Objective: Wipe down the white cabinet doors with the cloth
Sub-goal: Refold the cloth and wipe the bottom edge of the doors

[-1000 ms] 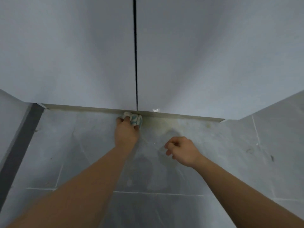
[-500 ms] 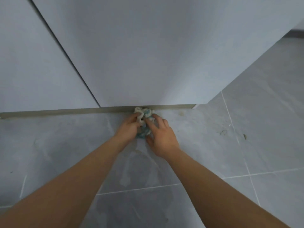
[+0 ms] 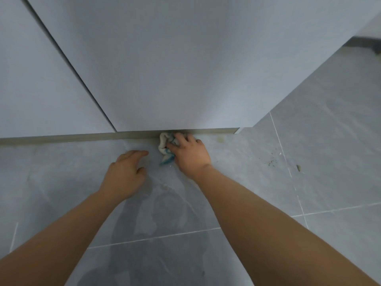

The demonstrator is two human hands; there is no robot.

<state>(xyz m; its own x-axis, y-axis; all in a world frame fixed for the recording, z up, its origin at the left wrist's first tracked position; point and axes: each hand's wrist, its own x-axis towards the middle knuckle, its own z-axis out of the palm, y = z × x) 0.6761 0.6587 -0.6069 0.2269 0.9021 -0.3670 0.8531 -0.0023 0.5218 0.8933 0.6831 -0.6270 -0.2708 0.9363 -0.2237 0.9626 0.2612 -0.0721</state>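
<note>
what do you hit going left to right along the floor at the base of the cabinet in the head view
left hand → cloth → right hand → brownish stain → scattered debris specks → small dark bit

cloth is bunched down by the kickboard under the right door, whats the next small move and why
Probably lift the cloth with the right hand onto the bottom edge of the right cabinet door and wipe along it. The hand grips the cloth low, at the plinth and floor, not on the door. The left hand is empty, fingers spread over the tile.
</note>
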